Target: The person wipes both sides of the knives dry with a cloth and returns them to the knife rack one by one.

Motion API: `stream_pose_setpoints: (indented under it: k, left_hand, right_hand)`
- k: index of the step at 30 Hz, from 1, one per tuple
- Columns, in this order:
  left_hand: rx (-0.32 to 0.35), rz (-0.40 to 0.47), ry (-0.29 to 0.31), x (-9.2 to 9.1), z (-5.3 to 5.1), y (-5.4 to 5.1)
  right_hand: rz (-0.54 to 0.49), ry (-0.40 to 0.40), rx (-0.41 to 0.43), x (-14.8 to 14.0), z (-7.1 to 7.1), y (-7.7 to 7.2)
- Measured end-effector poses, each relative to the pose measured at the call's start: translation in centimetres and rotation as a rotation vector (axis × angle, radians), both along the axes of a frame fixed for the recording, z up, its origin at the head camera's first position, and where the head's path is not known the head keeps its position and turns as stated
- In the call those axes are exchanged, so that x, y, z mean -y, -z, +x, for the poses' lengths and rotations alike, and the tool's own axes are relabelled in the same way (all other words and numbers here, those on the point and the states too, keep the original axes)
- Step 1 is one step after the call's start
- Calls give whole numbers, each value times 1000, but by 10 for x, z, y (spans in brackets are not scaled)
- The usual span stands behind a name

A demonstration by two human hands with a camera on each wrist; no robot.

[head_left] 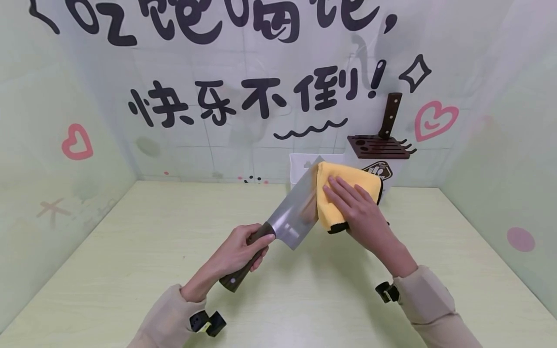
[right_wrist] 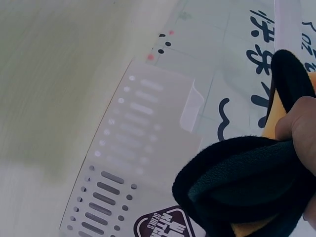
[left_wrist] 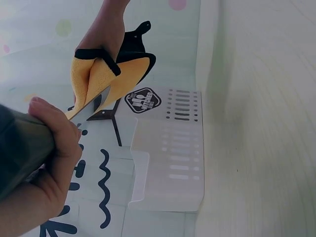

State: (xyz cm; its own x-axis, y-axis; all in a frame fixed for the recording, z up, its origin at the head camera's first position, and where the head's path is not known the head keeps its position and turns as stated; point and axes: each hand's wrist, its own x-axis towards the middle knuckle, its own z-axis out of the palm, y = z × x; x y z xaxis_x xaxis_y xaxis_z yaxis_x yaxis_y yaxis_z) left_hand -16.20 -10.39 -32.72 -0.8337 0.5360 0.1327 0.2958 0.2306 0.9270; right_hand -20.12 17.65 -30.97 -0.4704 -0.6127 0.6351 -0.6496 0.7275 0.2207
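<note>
My left hand (head_left: pixel 237 251) grips the dark riveted handle of a cleaver (head_left: pixel 292 212), held tilted above the table with its broad steel blade pointing up and away. A yellow cloth (head_left: pixel 348 172) with black edging and a dark reverse side covers the blade's upper right part. My right hand (head_left: pixel 363 212) holds this cloth against the blade, fingers laid over its front. The thumb sits on the dark side of the folded cloth (right_wrist: pixel 237 182) in the right wrist view. The cloth hides part of the blade.
A white slotted rack (left_wrist: pixel 170 160) stands against the back wall, behind the cloth. Its brown slotted top (head_left: pixel 378 149) holds an upright brown knife handle (head_left: pixel 390 116). Pale panels enclose the light wooden table (head_left: pixel 174 227) at the back and both sides.
</note>
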Motion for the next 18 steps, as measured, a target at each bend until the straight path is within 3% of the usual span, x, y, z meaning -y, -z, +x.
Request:
stream_pose_setpoints:
  k: [18]
  left_hand:
    - [10, 11, 5, 0, -1, 1]
  right_hand:
    - [-47, 42, 17, -7, -4, 5]
